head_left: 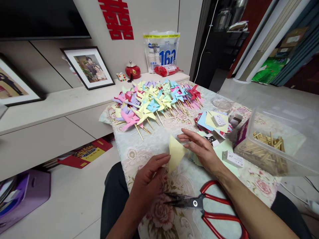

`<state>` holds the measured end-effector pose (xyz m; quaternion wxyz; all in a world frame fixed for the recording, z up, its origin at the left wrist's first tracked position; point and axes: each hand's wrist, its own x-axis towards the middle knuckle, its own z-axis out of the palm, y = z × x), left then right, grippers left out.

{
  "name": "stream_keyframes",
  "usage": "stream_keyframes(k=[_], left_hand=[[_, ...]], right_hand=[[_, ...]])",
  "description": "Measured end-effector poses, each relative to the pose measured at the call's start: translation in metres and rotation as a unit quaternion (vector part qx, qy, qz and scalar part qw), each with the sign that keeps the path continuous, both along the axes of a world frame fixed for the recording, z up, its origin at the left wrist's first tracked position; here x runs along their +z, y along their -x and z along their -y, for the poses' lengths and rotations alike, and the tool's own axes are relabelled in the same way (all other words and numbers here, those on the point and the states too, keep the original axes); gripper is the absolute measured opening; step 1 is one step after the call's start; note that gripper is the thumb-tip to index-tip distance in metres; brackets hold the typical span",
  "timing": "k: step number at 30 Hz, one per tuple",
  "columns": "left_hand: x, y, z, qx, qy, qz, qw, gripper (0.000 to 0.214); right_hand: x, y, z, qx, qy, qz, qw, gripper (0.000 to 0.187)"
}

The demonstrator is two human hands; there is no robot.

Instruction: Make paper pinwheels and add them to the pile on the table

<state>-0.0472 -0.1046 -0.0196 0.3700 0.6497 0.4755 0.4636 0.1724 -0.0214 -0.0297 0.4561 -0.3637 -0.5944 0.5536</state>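
A folded pale yellow paper triangle [175,152] stands between my hands over the flowered tablecloth [139,156]. My left hand [148,182] has its fingers bent, fingertips touching the paper's lower left edge. My right hand [199,147] lies nearly flat with fingers stretched out, touching the paper's right corner. Red-handled scissors [206,205] lie open just behind my hands, near my right forearm. A big heap of coloured paper pinwheels [154,101] on wooden sticks lies at the far end of the table.
A stack of coloured paper squares [211,121] and small white boxes [233,158] lie at the right. A clear plastic tub [281,139] holds wooden sticks. A glass bowl [221,101] stands behind. At the left run a low cabinet with framed pictures [88,68] and a purple bag [25,196].
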Motion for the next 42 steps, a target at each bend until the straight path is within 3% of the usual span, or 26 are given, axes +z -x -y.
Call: stream_keyframes(k=[3, 6, 13, 18, 22, 26, 32, 42], left_hand=[[0.002, -0.002, 0.0, -0.017, 0.127, 0.15, 0.98, 0.032], [-0.005, -0.006, 0.001, -0.017, 0.203, 0.251, 0.946, 0.03], [-0.013, -0.019, -0.001, 0.054, 0.299, 0.335, 0.892, 0.02], [-0.005, -0.034, -0.007, 0.062, 0.313, 0.295, 0.901, 0.025], [-0.002, -0.042, -0.011, 0.108, 0.295, 0.263, 0.912, 0.023], [-0.003, -0.042, -0.013, 0.111, 0.288, 0.229, 0.923, 0.02], [-0.004, -0.043, -0.014, 0.09, 0.287, 0.207, 0.931, 0.019], [-0.007, -0.046, -0.014, 0.092, 0.272, 0.187, 0.939, 0.021]], right_hand=[[0.0, 0.005, 0.002, 0.029, 0.074, -0.017, 0.997, 0.061], [0.002, 0.01, 0.005, 0.028, 0.11, -0.001, 0.994, 0.06], [0.0, 0.012, 0.007, 0.027, 0.117, 0.021, 0.993, 0.044], [0.002, 0.013, 0.008, 0.052, 0.133, 0.009, 0.99, 0.036], [0.008, 0.014, 0.009, 0.077, 0.146, -0.005, 0.986, 0.031], [0.013, 0.015, 0.009, 0.077, 0.138, 0.03, 0.987, 0.027], [0.01, 0.012, 0.01, 0.063, 0.121, 0.097, 0.986, 0.036], [0.008, 0.012, 0.009, 0.059, 0.118, 0.113, 0.985, 0.04]])
